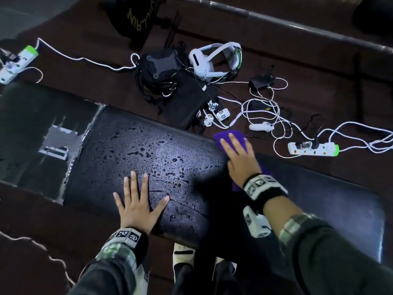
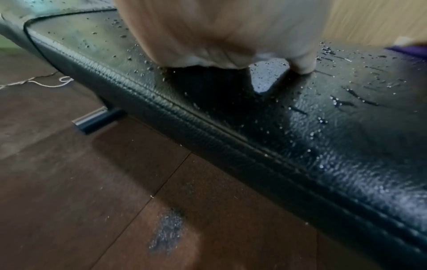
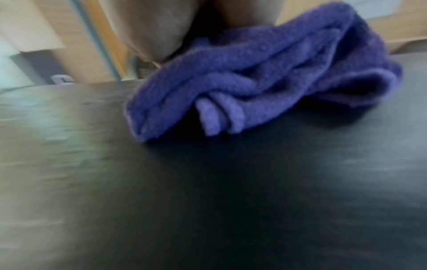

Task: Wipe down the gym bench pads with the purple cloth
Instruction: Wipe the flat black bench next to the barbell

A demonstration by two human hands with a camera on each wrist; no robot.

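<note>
Stretching across the middle of the head view, the black bench pad serves as the worktop here, its grained surface beaded with water drops over the middle and left, while the part to the right looks dry and dull. Beyond it the floor carries a tangle of white cables, a white headset and a power strip just past the pad's far edge. The right hand lies flat, fingers straight, pressing the purple cloth down at that far edge, the cloth bunched in folds under the palm (the right wrist view is smeared, so I judge a stroke is under way). The left hand is spread wide and flat on the wet near side, holding nothing, apparently as a brace. The risk I see is water pushed over the far edge toward the power strip and cables, since the cloth already sits at the rim. The braced left hand could also slip on the slick vinyl, and the bunched cloth may skip drops.
</note>
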